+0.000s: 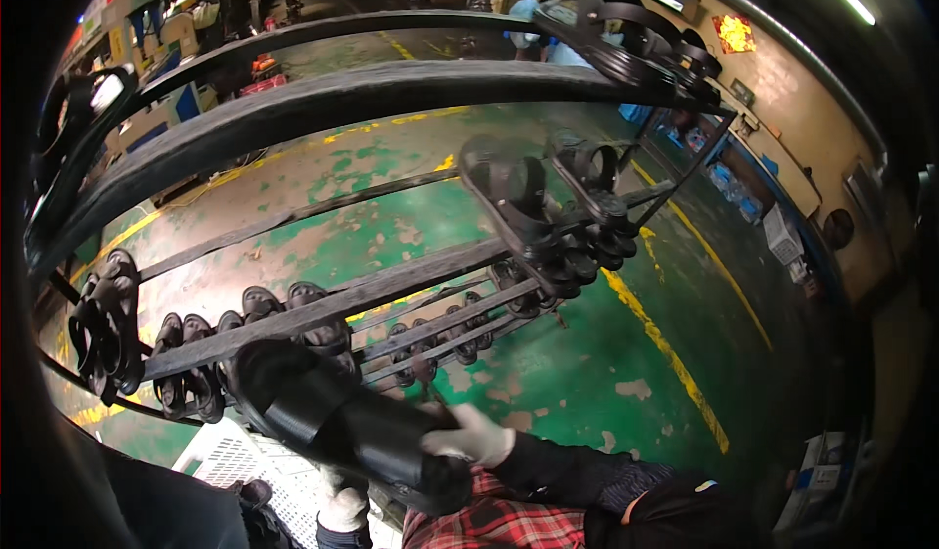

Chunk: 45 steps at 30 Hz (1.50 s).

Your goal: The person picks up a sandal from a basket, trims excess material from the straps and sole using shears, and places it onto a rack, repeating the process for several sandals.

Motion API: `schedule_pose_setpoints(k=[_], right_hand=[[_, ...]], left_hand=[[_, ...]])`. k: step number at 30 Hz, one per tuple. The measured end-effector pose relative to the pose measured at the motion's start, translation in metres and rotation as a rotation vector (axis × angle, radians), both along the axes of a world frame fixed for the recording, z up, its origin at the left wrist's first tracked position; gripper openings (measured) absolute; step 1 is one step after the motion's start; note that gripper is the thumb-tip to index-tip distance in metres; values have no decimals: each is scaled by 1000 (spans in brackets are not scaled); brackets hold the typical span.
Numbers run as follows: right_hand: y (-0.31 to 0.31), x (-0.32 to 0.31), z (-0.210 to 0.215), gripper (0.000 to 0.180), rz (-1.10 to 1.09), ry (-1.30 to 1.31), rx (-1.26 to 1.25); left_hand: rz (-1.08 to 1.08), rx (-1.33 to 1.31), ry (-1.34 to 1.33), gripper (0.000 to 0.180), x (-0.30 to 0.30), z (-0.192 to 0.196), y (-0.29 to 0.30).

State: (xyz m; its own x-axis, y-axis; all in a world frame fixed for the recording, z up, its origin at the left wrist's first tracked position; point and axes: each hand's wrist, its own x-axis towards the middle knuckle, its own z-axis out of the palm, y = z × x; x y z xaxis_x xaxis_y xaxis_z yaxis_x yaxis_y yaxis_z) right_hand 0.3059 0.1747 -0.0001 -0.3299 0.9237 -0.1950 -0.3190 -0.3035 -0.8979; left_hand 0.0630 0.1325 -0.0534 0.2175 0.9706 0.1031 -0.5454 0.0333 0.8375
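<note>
right hand (471,438): grip clamped on black sandal (342,417) | left hand (342,505): grip state unclear | risk: sandal slips, snagging rack bar (323,309) at 12 o'clock

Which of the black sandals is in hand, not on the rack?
The large black sandal at bottom centre: the gloved right hand grips it; the others hang on the rack bars.

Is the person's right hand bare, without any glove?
No. The right hand wears a white glove and grips a black sandal.

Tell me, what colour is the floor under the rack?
Green floor with yellow lines and worn pale patches, seen in the head view.
</note>
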Motion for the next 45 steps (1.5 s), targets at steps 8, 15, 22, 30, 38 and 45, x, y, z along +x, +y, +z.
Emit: schedule_pose_setpoints(k=[8,15,22,30,38,45], right_hand=[[14,240,4,48,-339,-737,428],[9,257,4,45,-256,-112,-77],[14,258,-13,56,-76,-32,-226],[16,267,-10,56,-35,-28,-221],[7,374,-55,38,-604,-111,98],[146,521,34,39,-1062,-561,439]], left_hand=[[-132,-340,-194,83,124,-29,15],[-123,-436,-11,89,181,-19,32],[-142,-416,-13,89,198,0,41],[-153,-375,29,68,212,14,49],[-199,-278,214,81,236,31,87],[-237,-360,219,80,238,29,67]])
